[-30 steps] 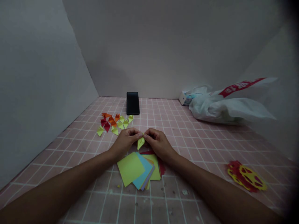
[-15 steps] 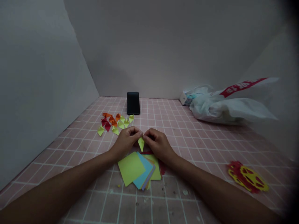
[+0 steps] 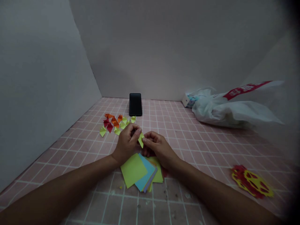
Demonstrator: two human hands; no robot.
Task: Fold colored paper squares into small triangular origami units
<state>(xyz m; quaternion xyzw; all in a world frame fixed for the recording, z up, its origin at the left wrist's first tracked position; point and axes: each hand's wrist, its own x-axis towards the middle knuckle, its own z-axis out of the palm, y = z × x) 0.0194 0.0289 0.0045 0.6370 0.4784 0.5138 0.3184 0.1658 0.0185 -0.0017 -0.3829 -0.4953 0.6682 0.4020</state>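
A small folded piece of yellow paper (image 3: 141, 140) is held upright between both hands, above the near part of the table. My left hand (image 3: 128, 139) pinches its upper left side between thumb and curled fingers. At its right edge, the thumb and forefinger of my right hand (image 3: 157, 146) are closed on it. Just below the hands lies a fanned stack of coloured paper squares (image 3: 134, 171), with yellow on top and blue, purple and orange beneath. Part of the stack is hidden by my right hand and wrist.
Small folded paper pieces (image 3: 109, 126) in red, orange and yellow lie left of centre. Behind them a black phone-like slab (image 3: 135, 104) lies near the back wall. A white plastic bag (image 3: 211, 109) and a box (image 3: 187, 100) are back right; red and yellow cut-outs (image 3: 252, 182) lie right.
The folded yellow paper has tilted and risen slightly between my fingers. My right hand has shifted its grip lower along the paper's edge, and the whole view has moved a little.
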